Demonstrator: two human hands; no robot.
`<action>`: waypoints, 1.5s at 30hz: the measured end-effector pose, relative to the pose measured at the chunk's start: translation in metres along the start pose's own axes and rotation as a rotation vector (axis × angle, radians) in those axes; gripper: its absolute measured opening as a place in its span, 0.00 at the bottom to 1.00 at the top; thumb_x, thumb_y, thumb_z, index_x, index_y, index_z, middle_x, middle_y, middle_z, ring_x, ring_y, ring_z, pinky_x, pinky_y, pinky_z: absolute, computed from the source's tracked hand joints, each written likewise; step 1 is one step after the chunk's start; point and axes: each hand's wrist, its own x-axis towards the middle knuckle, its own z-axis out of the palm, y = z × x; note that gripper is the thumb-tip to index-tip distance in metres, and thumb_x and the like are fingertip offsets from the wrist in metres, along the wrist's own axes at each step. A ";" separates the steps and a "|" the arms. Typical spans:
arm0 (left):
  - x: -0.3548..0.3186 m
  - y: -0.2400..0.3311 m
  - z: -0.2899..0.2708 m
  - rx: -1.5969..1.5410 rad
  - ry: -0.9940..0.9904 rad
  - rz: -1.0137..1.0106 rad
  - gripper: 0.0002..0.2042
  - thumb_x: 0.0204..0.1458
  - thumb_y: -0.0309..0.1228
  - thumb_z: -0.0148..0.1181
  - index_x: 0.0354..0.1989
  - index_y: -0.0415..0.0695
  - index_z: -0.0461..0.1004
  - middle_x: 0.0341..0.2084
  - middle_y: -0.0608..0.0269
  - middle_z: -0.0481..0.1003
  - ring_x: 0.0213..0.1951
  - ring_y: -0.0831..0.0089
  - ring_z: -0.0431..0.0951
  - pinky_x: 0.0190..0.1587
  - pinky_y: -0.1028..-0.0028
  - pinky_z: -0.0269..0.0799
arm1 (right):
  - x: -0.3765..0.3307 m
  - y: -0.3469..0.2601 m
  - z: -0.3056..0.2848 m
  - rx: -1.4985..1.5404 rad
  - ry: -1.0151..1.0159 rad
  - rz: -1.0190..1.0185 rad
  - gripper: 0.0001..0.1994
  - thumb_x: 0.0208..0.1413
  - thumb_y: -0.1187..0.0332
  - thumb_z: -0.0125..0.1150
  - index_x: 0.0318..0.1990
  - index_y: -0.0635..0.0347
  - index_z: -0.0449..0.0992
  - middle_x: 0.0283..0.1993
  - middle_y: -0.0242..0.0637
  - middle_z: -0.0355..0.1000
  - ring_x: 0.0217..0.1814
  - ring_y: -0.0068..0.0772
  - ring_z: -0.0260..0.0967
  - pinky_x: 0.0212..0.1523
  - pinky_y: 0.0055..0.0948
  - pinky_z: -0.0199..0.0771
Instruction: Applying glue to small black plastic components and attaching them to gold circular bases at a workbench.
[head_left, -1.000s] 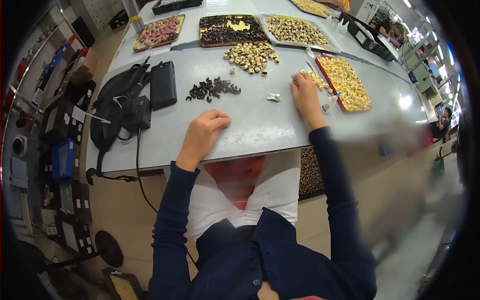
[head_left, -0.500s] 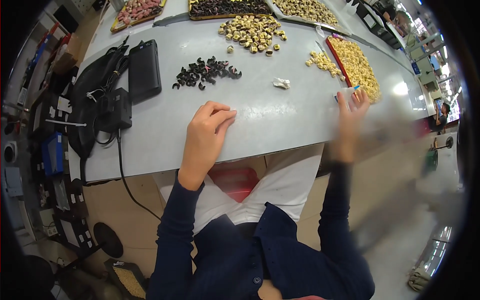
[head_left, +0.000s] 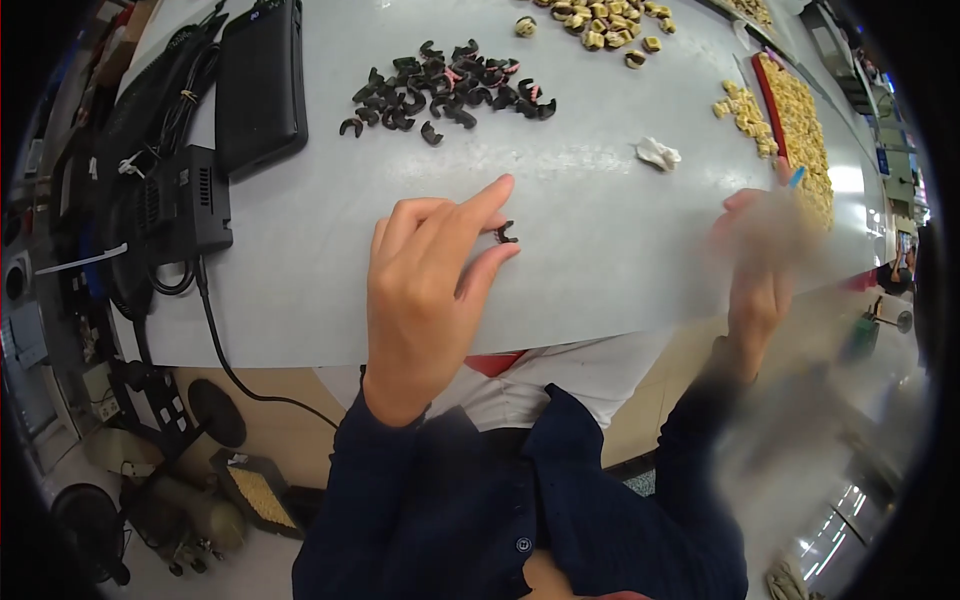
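My left hand (head_left: 440,270) is above the near part of the table, its index finger raised away from the thumb. A small black C-shaped piece (head_left: 507,233) sits between its middle fingertip and thumb tip, seemingly pinched there. To the right, my right hand (head_left: 762,265) is partly smeared by a blurred patch. A thin blue tip (head_left: 797,177) shows just above it, but what the fingers do is hidden. Beyond my left hand lies a loose pile of similar black curved pieces (head_left: 455,90), a few with pink on them.
A black power bank (head_left: 262,85), a black boxy adapter (head_left: 190,205) and cables occupy the left side. Crumpled white tissue (head_left: 658,153) lies at centre right. Yellow-and-brown chunks (head_left: 610,22) are heaped farther back. A red-edged tray of pale yellow pieces (head_left: 800,120) stands right, loose ones (head_left: 745,115) beside it.
The view has shifted closer to the table. My left index finger has lifted from the thumb, and the black piece now shows between the fingertips. My right hand is still blurred.
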 end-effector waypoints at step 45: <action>-0.005 -0.007 0.004 0.020 -0.053 0.006 0.25 0.31 0.16 0.74 0.44 0.35 0.75 0.35 0.60 0.80 0.40 0.67 0.72 0.31 0.76 0.74 | -0.024 -0.017 0.094 0.015 0.058 0.305 0.19 0.55 0.58 0.66 0.43 0.61 0.67 0.33 0.46 0.79 0.20 0.16 0.63 0.25 0.15 0.62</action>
